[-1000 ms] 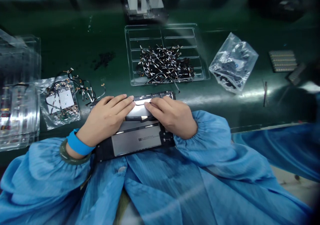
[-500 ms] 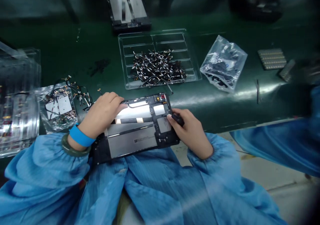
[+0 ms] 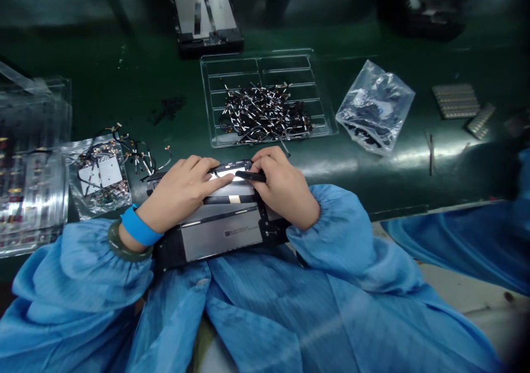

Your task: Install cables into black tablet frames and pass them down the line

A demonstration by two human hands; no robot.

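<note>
An opened tablet (image 3: 221,240), with its silver battery plate and black frame bared, lies tilted against the bench edge and my lap. My left hand (image 3: 184,188) lies over its upper left part. The fingers hook over the far edge while the thumb stretches along the inside, touching near a thin black cable. My right hand (image 3: 284,188) pinches a slim black tool (image 3: 250,175). Its tip points left, right by my left thumb at the tablet's far edge. My right hand hides the tablet's upper right corner, and the tool's exact kind is unclear.
Beyond the tablet, a clear tray (image 3: 211,113) bears a heap of short cables (image 3: 267,111). Bags of parts flank it: one at left (image 3: 99,180), one at right (image 3: 375,108). Stacked clear trays (image 3: 33,169) stand far left. Another opened device (image 3: 207,14) lies at the back.
My right hand has moved left and up from the tablet's right side to its far edge, bringing the black tool beside my left thumb. My left hand has shifted slightly right, thumb extended.
</note>
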